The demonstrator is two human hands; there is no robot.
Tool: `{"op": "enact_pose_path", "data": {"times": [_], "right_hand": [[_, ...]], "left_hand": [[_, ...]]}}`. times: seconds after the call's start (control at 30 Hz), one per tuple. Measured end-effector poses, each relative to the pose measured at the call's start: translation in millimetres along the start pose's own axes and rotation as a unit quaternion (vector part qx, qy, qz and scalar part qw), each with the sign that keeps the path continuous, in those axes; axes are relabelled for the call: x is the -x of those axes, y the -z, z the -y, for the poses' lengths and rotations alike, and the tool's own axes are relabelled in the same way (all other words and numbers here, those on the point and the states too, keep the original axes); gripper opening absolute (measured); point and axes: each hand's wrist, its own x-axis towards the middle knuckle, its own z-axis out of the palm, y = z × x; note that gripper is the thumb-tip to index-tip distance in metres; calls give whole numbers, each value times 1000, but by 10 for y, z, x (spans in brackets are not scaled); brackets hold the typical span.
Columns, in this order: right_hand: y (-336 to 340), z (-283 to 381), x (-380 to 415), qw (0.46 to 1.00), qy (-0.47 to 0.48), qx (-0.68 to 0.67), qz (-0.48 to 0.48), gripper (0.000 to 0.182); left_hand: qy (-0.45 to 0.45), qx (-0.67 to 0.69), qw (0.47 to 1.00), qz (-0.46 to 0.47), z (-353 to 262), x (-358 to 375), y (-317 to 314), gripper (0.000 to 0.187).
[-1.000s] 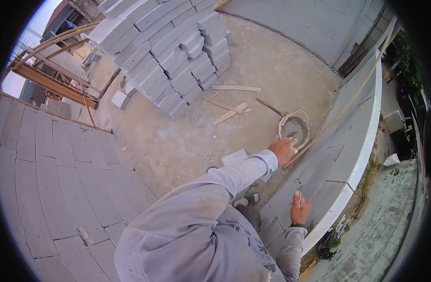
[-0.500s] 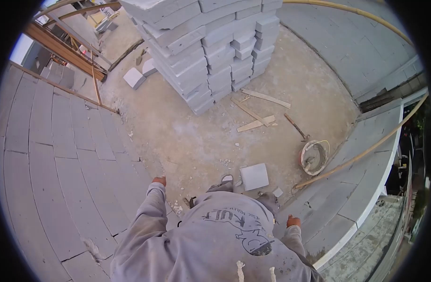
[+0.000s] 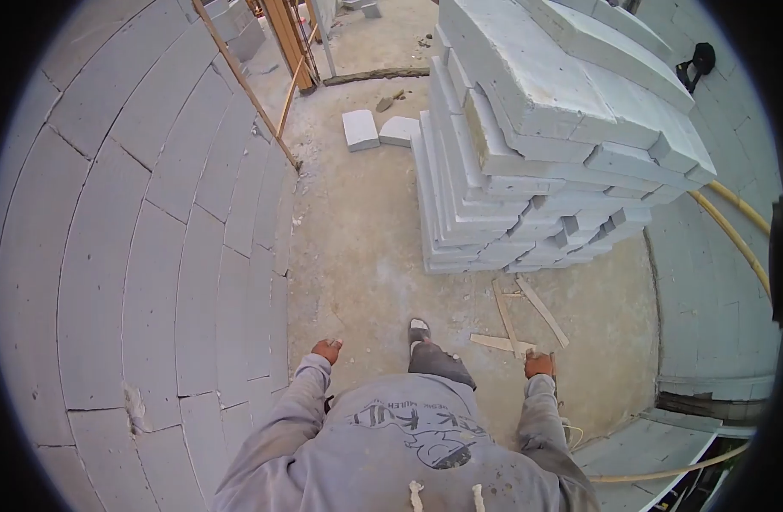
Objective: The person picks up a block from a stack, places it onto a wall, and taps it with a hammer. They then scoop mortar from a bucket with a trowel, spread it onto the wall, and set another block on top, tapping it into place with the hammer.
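My left hand (image 3: 327, 351) hangs in front of my body, nearest the pale block wall on the left, with its fingers curled in and nothing visible in them. On the other side, my right hand (image 3: 540, 363) is closed like a fist; I see nothing held in it. In the view it overlaps the end of a thin wooden strip (image 3: 501, 342) that lies on the floor. My grey sweatshirt (image 3: 400, 427) fills the bottom, and one sandalled foot (image 3: 419, 328) shows ahead.
A tall stack of pale blocks (image 3: 571, 145) stands ahead to the right. Two loose blocks (image 3: 361, 130) lie left of it. Block walls (image 3: 93, 299) flank both sides. A bamboo pole (image 3: 665, 474) crosses low right. Beyond a low sill (image 3: 374, 76) is more floor.
My view has turned left and moved forward, toward the stack's left side. The bucket by the right wall has mostly left view behind my right arm. Both arms have swung; both hands remain closed.
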Motion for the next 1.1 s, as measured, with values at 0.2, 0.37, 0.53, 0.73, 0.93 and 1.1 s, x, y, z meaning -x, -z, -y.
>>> {"op": "enact_pose_path", "data": {"times": [0.2, 0.37, 0.53, 0.73, 0.93, 1.1], "right_hand": [[-507, 1181, -881, 990, 61, 66, 112, 33], [-416, 2285, -1176, 963, 97, 44, 247, 30], [-549, 2683, -1451, 921, -117, -42, 369, 36], [98, 2444, -1400, 790, -393, -469, -42, 37], [1645, 3800, -867, 602, -128, -687, -387, 44], [2596, 4613, -716, 566, 31, -738, -365, 51]], "left_hand": [[192, 46, 975, -105, 366, -644, 616, 57], [134, 92, 981, -103, -378, -917, 860, 52], [44, 86, 993, -67, -339, -2356, 1173, 45], [-25, 125, 991, -51, -760, -4839, 2620, 54], [-320, 297, 900, 4, -4592, -5718, 4542, 63], [-481, 310, 816, 80, -7274, -4703, 4872, 75]]}}
